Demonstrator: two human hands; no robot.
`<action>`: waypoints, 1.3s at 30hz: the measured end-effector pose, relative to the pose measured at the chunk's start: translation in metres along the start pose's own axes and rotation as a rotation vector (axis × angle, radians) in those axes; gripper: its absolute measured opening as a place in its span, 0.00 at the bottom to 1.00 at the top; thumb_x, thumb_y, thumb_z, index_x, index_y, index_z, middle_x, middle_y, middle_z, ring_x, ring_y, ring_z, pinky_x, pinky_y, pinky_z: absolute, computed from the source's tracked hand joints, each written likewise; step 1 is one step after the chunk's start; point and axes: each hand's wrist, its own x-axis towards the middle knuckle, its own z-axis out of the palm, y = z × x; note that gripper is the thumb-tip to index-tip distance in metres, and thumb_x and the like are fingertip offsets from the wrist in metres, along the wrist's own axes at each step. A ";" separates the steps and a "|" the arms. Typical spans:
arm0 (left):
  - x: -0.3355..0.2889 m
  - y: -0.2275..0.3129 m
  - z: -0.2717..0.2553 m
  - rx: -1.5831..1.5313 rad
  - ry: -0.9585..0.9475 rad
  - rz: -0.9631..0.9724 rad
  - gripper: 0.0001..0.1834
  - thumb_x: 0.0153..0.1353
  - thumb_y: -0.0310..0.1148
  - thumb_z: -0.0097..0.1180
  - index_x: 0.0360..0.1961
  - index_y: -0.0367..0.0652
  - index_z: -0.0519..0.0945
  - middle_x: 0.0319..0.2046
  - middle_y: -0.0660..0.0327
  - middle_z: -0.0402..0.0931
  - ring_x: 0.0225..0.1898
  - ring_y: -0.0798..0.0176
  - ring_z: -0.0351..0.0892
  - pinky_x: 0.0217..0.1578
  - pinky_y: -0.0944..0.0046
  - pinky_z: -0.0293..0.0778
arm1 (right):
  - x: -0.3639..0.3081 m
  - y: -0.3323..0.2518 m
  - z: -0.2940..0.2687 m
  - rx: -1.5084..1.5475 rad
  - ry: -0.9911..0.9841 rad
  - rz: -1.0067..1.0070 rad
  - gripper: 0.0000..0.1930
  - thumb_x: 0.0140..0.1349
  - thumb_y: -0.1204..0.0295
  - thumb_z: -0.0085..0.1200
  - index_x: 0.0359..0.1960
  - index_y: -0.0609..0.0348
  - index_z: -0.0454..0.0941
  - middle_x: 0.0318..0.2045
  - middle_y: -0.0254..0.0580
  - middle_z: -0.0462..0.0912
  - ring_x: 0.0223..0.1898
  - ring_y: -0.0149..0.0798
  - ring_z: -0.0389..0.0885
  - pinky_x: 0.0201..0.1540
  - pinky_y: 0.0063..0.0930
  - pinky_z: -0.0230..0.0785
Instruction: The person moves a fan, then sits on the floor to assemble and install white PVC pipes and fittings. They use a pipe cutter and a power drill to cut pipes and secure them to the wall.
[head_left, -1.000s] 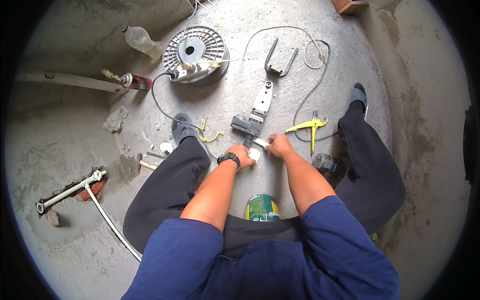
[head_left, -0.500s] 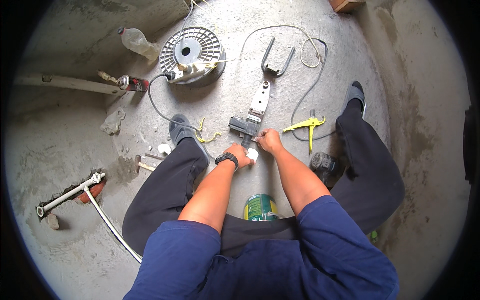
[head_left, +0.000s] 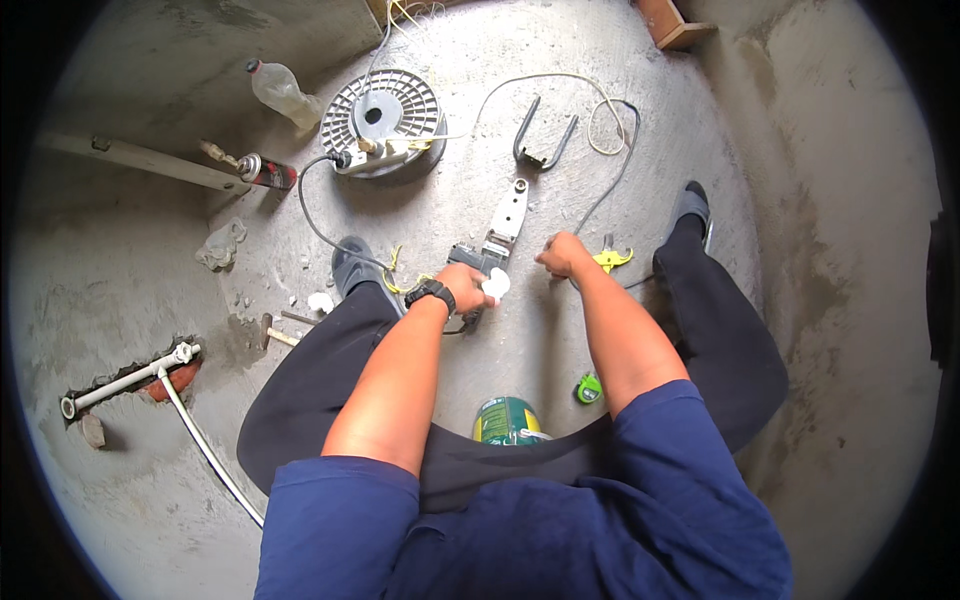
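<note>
My left hand [head_left: 466,288], with a black watch at the wrist, is closed around a white plastic pipe fitting [head_left: 496,284]. It is directly over the handle end of a pipe welding iron [head_left: 509,217], which lies on the concrete floor with its flat metal plate pointing away from me. To the right, apart from the iron, is my right hand [head_left: 566,255]. Its fingers are curled together, and what they hold, if anything, is hidden. Just beyond that wrist lies a yellow pipe cutter [head_left: 612,258], partly covered by the forearm.
Farther off are a U-shaped metal stand [head_left: 543,135] and a round cable reel [head_left: 382,115] with cords across the floor. A gas canister [head_left: 268,172] and plastic bottle [head_left: 283,92] stand left. Between my legs are a green can [head_left: 505,420] and green tape measure [head_left: 588,388].
My right hand has moved right, away from the welding iron to beside the pipe cutter. My left hand has shifted slightly left and farther away with the white fitting. The tape measure is now visible.
</note>
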 end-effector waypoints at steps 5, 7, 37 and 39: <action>0.006 0.023 -0.025 -0.725 0.243 0.120 0.22 0.66 0.47 0.64 0.53 0.43 0.85 0.43 0.58 0.86 0.36 0.65 0.81 0.39 0.61 0.78 | -0.014 -0.025 -0.051 0.770 0.150 0.072 0.09 0.63 0.70 0.63 0.36 0.65 0.83 0.25 0.41 0.84 0.21 0.33 0.80 0.22 0.29 0.73; 0.013 0.037 -0.037 -1.254 0.193 -0.016 0.20 0.73 0.48 0.56 0.55 0.44 0.81 0.42 0.60 0.84 0.30 0.67 0.76 0.34 0.61 0.76 | -0.025 -0.041 -0.064 0.848 0.160 0.040 0.09 0.63 0.69 0.64 0.36 0.65 0.83 0.27 0.41 0.85 0.20 0.32 0.79 0.22 0.28 0.73; 0.058 0.003 -0.156 0.262 0.220 0.449 0.27 0.42 0.41 0.78 0.39 0.36 0.82 0.33 0.48 0.84 0.38 0.44 0.85 0.41 0.52 0.79 | 0.037 -0.064 -0.108 -0.080 0.533 -0.404 0.15 0.55 0.72 0.68 0.44 0.63 0.86 0.36 0.56 0.85 0.39 0.58 0.85 0.44 0.44 0.77; 0.071 -0.011 -0.134 0.117 0.243 0.460 0.26 0.46 0.38 0.77 0.44 0.36 0.82 0.36 0.48 0.85 0.41 0.43 0.85 0.45 0.52 0.79 | 0.047 -0.064 -0.100 -0.086 0.584 -0.469 0.15 0.56 0.71 0.69 0.45 0.63 0.86 0.35 0.54 0.84 0.36 0.56 0.85 0.42 0.43 0.77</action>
